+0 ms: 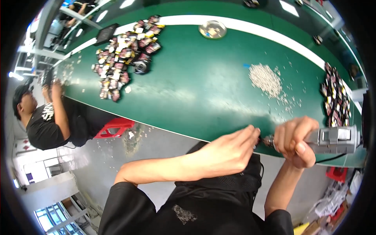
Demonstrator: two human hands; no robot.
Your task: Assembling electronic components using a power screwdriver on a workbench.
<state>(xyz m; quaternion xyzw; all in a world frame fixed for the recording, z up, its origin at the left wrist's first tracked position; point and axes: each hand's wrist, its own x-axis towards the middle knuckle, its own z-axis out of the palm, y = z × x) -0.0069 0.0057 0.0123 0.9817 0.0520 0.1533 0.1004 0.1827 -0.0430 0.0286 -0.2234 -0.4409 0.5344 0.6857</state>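
Note:
My right hand (296, 137) is wrapped round a grey power drill (335, 140), its chuck (268, 141) facing left at the table's near edge. Against the tip of the drill, my left hand (231, 150) pinches a small dark part (257, 143), mostly hidden behind the fingers. Beyond the drill, a heap of small pale pieces (265, 80) lies on the green table (196, 90), some scattered to its right. Dark parts with coppery and yellow bits (336, 98) are piled at the right end.
Another large pile of such dark parts (121, 53) spreads across the far left, beside a black tray (106, 34). A round dish (212, 29) stands at the back. At the left a co-worker (47, 121) sits by a red stool (115, 127). A cord (331, 158) hangs under the drill.

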